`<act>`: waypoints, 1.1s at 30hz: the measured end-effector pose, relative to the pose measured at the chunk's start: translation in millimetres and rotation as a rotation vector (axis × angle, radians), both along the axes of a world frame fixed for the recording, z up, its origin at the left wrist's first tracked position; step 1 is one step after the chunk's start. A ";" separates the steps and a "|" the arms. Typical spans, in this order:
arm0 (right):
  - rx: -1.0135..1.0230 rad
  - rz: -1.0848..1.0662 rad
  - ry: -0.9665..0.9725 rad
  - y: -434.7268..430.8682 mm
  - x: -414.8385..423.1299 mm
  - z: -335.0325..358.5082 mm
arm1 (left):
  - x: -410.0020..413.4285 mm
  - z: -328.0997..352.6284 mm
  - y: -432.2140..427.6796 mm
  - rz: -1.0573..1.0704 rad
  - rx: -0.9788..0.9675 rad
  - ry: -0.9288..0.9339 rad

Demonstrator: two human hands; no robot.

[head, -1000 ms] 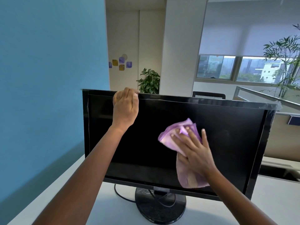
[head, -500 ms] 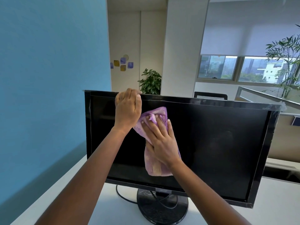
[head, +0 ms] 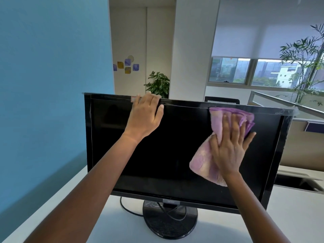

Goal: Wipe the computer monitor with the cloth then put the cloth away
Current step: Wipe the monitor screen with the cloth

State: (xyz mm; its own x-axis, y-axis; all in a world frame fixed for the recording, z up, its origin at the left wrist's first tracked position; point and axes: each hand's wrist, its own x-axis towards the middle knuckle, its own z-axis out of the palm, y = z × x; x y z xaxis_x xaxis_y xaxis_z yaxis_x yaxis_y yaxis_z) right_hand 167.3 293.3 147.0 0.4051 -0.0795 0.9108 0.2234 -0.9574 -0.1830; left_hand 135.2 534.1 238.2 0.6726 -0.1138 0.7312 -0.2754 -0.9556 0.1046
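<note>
At the upper right of the monitor [head: 175, 155], my right hand [head: 229, 148] presses the cloth [head: 201, 163] flat, fingers spread; its long side runs left toward my left hand [head: 143, 118], gripping the top edge.

The person's left forearm [head: 98, 181] is bare from the wrist to the near left corner of the view. It is slim and smooth, with a faint crease across the wrist. The left hand [head: 143, 116] has a short, plain nail on the thumb. The right forearm [head: 249, 207] is likewise bare to the near edge. The right hand [head: 228, 151] has long, slim fingers [head: 235, 125] with short, rounded, plain nails, slightly softened by blur.
</note>
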 end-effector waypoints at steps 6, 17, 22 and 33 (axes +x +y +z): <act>0.167 0.062 0.032 51.5 -2.1 12.8 | 5.1 3.9 -37.2 -0.095 -0.014 -0.015; -0.657 0.130 -0.098 18.9 8.3 -11.9 | 10.0 -0.3 -52.5 -0.141 -0.083 -0.098; -0.619 0.009 -0.170 -40.8 14.2 4.3 | 11.4 0.6 -54.7 -0.143 -0.153 -0.077; 0.219 -0.197 0.043 -71.2 4.8 -7.7 | 10.6 -1.2 -55.8 -0.163 -0.192 -0.063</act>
State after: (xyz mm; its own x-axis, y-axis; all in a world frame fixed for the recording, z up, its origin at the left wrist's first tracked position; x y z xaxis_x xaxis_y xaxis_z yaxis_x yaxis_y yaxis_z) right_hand 172.1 222.1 139.3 0.4003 -0.3534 0.8455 0.0245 -0.9182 -0.3953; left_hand 145.8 478.4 237.0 0.6090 -0.0724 0.7898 -0.4360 -0.8624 0.2572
